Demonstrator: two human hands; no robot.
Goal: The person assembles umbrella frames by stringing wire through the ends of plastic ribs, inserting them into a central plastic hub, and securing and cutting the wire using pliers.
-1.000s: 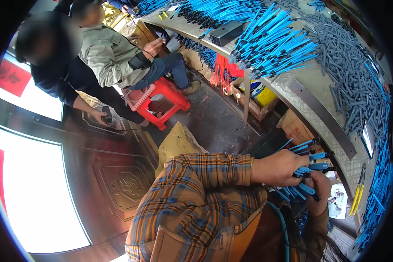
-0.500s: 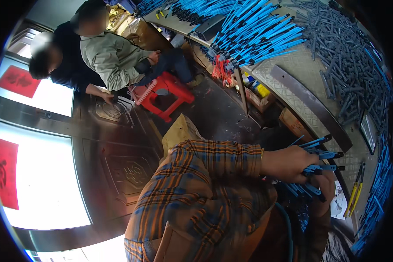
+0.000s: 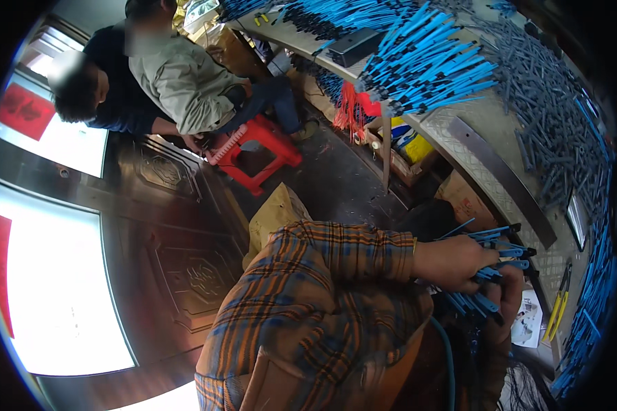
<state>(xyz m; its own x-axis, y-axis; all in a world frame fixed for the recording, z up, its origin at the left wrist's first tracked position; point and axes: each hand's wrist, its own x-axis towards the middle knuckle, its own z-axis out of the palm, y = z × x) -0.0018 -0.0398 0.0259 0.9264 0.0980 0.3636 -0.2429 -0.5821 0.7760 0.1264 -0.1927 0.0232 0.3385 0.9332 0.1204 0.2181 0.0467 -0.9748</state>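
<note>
My left hand (image 3: 452, 262) reaches across from the plaid sleeve, its fingers closed round a bunch of blue plastic sticks with black tips (image 3: 507, 253). Close against it, my right hand (image 3: 509, 294) is bent round more of the sticks. The ends of the bunch fan out on both sides of the hands, and some lie below them over my lap (image 3: 469, 301). Which sticks belong to which hand is partly hidden by the fingers. On the table to the right of the hands lie pliers with yellow handles (image 3: 559, 312).
The curved table bears a big heap of blue sticks (image 3: 428, 65), a pile of grey plastic pieces (image 3: 555, 130), a dark curved strip (image 3: 504, 179) and a dark box (image 3: 355, 46). A person in a light jacket (image 3: 185, 85) sits on a red stool (image 3: 267, 154); another person (image 3: 116, 75) bends beside them.
The view has shifted slightly. My hands stay together on the blue sticks, with the fingers shifting a little. The bending person's hand has moved closer to the red stool.
</note>
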